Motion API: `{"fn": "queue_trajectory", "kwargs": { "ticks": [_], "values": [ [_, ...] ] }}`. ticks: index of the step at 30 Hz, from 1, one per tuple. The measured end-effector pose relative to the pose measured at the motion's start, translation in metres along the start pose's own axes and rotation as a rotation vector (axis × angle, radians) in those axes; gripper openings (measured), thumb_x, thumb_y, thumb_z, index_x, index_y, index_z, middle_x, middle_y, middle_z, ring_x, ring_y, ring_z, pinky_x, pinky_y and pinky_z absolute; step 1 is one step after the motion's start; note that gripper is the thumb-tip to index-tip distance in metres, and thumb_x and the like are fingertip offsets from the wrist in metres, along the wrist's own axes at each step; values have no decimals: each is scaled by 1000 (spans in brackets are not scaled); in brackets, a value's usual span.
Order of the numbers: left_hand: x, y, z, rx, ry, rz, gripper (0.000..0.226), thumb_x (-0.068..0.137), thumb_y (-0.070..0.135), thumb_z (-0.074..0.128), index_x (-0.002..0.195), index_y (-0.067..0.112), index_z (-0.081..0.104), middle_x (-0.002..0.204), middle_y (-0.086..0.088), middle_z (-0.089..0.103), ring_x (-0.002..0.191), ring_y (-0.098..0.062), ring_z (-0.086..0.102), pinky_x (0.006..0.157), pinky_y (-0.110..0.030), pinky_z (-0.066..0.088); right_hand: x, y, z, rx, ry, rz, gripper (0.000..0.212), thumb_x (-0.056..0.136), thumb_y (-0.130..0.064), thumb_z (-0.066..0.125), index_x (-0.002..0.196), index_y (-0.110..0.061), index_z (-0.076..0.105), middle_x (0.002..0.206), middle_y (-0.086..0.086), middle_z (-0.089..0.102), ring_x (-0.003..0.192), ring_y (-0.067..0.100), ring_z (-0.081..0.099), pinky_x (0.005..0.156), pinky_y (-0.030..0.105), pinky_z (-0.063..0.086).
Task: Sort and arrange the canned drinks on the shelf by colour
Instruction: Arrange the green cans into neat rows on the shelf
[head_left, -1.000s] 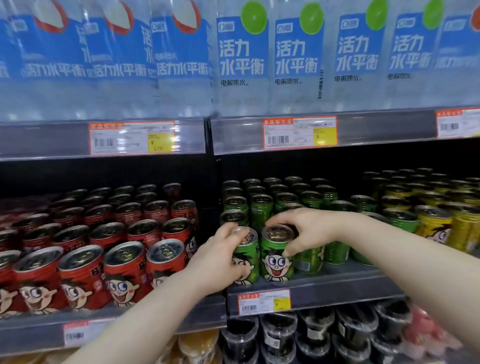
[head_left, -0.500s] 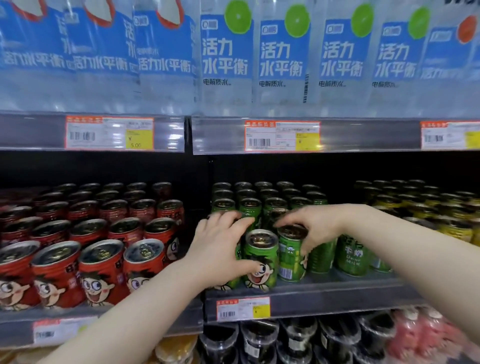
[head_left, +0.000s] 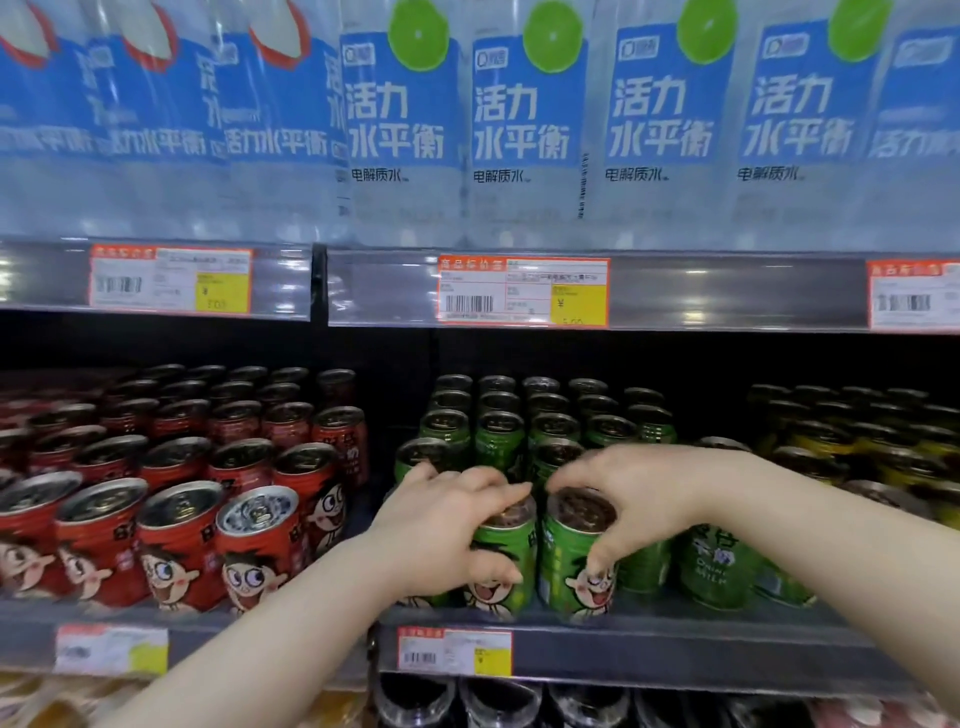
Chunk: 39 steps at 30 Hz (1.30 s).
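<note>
Since the left hand (head_left: 441, 525) is wrapped round the left green can (head_left: 501, 569) and the right hand (head_left: 634, 493) pinches the right green can (head_left: 571, 564) by its rim, both upright at the shelf edge (head_left: 675, 647), I'd just twist the faces forward, rows tight.

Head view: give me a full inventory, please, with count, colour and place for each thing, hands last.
bottles: about eight, clear with blue labels, top shelf
price tags: five, white with orange and yellow, three on the upper rail, two on the lower
red cans: many, red, middle shelf, left
green cans: many, green, middle shelf, centre
yellow cans: many, yellow, middle shelf, right
left can: one, green, front row, held
right can: one, green, beside it, held
dark tubs: several, dark, bottom shelf, blurred
left hand: grips left can
right hand: grips right can by its top
</note>
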<state>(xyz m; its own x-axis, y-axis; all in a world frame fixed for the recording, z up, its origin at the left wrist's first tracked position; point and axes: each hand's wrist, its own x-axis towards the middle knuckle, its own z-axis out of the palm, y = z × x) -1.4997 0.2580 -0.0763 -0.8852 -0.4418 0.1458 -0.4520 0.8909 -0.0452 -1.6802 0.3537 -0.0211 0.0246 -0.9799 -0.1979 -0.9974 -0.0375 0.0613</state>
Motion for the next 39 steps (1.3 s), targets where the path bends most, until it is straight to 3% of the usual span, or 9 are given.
{"fn": "queue_trajectory", "kwargs": {
  "ticks": [7,10,12,17,19,22,29,33,39],
  "values": [
    [-1,0,-3,-144,24,-36,80,73,70,55,142,40,28,149,12,30,136,-10,29,111,-34,15,7,2,-10,32,-18,0,76,69,-66,65,132,-28,46,128,-7,54,110,13,52,91,27,46],
    [6,-14,-11,-527,269,-173,54,82,50,60,129,26,53,132,1,50,126,-14,44,107,-27,32,22,11,-20,91,179,24,55,81,-61,55,123,-26,55,121,-4,56,108,14,54,90,26,45],
    [13,-34,-15,-546,400,-349,42,84,39,63,120,20,60,125,-3,55,119,-18,51,102,-27,38,35,20,-22,66,269,139,52,80,-59,57,121,-28,54,121,-4,57,107,17,55,88,28,47],
    [24,-72,-14,-617,196,-640,64,75,41,72,129,12,53,131,-9,56,120,-22,54,102,-29,41,63,20,-6,89,127,265,60,70,-54,69,121,-25,56,123,2,60,107,22,59,86,27,49],
    [25,-73,-10,-659,125,-612,57,76,34,73,126,12,56,127,-7,60,116,-20,57,101,-28,42,68,17,-4,123,149,251,49,70,-48,71,112,-26,60,118,2,63,100,21,60,81,26,50],
    [26,-68,-5,-662,104,-544,36,81,27,70,115,17,65,112,-1,68,99,-12,62,86,-20,46,75,10,-5,167,159,224,65,73,-43,72,130,-24,49,133,1,53,115,20,54,90,25,45],
    [21,-68,-6,-815,157,-512,41,81,17,71,120,11,61,102,5,61,92,-6,56,60,0,40,92,-10,-1,217,232,144,58,75,-41,70,128,-27,53,134,0,53,117,21,53,94,28,46],
    [21,-67,-7,-853,125,-506,43,81,19,71,122,12,60,108,0,65,98,-13,61,83,-19,46,87,-8,1,256,221,119,61,77,-41,69,133,-28,48,139,0,48,123,20,49,100,28,41],
    [28,-58,-8,-599,123,-519,56,83,40,64,134,24,47,131,-5,51,115,-21,53,93,-26,44,31,22,-23,222,188,177,50,84,-45,63,128,-29,50,121,-6,54,98,6,49,80,16,36]
  ]
}}
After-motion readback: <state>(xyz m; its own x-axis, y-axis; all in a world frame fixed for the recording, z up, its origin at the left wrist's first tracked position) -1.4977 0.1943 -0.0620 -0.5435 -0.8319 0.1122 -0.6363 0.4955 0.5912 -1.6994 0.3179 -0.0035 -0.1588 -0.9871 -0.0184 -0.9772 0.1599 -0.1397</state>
